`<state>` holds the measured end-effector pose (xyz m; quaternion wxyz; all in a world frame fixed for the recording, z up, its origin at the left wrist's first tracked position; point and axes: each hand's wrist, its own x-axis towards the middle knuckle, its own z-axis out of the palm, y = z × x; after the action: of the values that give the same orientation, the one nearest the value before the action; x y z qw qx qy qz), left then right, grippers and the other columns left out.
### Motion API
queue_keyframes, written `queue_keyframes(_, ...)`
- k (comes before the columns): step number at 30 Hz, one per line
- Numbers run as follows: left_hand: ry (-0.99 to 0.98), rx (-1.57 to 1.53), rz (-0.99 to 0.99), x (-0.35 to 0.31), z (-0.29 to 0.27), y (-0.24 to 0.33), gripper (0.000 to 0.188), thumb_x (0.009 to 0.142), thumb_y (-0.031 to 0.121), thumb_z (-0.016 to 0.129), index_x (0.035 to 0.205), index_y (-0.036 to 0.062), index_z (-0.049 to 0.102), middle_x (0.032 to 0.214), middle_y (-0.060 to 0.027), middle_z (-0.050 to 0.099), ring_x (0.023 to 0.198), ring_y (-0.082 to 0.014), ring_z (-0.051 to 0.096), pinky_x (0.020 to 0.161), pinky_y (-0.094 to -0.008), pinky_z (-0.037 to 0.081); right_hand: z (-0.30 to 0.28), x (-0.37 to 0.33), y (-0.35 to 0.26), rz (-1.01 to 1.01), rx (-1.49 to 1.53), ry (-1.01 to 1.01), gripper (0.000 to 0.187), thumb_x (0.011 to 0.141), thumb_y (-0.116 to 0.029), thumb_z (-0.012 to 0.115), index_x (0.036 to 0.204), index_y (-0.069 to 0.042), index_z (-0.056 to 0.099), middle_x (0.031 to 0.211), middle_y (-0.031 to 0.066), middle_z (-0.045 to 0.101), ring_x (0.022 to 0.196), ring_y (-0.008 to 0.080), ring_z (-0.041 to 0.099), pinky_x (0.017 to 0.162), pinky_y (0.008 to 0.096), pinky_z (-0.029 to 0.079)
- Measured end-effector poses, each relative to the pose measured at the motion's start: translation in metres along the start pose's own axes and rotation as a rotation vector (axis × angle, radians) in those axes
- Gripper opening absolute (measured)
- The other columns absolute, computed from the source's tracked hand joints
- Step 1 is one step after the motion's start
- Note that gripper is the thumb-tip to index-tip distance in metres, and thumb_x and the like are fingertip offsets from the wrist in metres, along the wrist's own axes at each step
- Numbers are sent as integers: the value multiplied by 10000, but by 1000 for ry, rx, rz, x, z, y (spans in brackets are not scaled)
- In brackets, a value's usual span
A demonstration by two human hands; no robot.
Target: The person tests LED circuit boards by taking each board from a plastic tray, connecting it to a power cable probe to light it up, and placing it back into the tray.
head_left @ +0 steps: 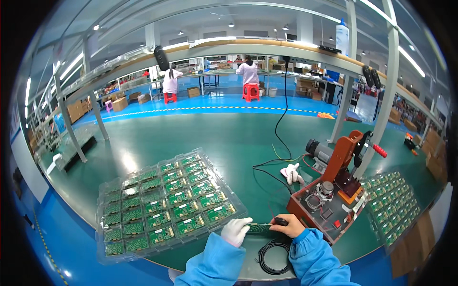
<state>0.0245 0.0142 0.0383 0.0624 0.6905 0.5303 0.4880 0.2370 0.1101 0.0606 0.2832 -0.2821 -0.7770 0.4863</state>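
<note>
A narrow green circuit board (260, 228) is held level over the table's front edge, between both my hands. My left hand (235, 231), in a white glove, pinches its left end. My bare right hand (288, 226) grips the other end, with a short black piece (281, 221) by the thumb and fingers; its exact kind does not show. Just below the hands lies a coil of black cable (261, 257). Left of them, a clear plastic tray (241, 206) carries several rows of green circuit boards, each in its own pocket.
An orange-red bench fixture (344, 151) with a red-handled lever (380, 151) and a motor (320, 153) stands to the right. More circuit boards (389, 202) lie beyond it. Near the fixture are a white glove (290, 173) and a hanging black cord (285, 95). Metal posts rise behind.
</note>
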Motion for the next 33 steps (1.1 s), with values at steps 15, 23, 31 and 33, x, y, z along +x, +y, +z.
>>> queue_keyframes(15, 449, 543, -159, -24, -236, -82, 240, 702, 24, 607, 936, 70, 637, 922, -108, 590, 891, -267, 570, 824, -355, 454, 24, 13, 21, -312, -309, 255, 146, 692, -36, 705, 751, 12, 581, 685, 126, 593, 621, 246, 596, 574, 303, 452)
queue_keyframes(23, 378, 609, -696, -40, -293, -185, 233, 726, 146, 635, 954, 112, 667, 988, -142, 549, 901, -297, 565, 815, -355, 458, 33, 19, 26, -290, -340, 266, 145, 657, -45, 712, 739, -13, 597, 702, 147, 593, 645, 315, 590, 569, 350, 458)
queue_keyframes(31, 82, 1075, -692, -40, -271, -208, 286, 795, 201, 423, 991, 146, 622, 1008, -113, 607, 926, -337, 563, 823, -437, 442, 30, 11, 20, -266, -358, 232, 111, 661, -69, 678, 751, -46, 618, 723, 128, 611, 683, 312, 597, 601, 368, 467)
queue_keyframes(33, -119, 1058, -801, -22, -267, -182, 300, 808, 262, 433, 1019, 159, 620, 1054, -117, 598, 975, -334, 547, 927, -462, 372, 26, 11, 26, -247, -384, 214, 111, 660, -60, 653, 767, -50, 625, 729, 125, 614, 697, 312, 596, 619, 376, 468)
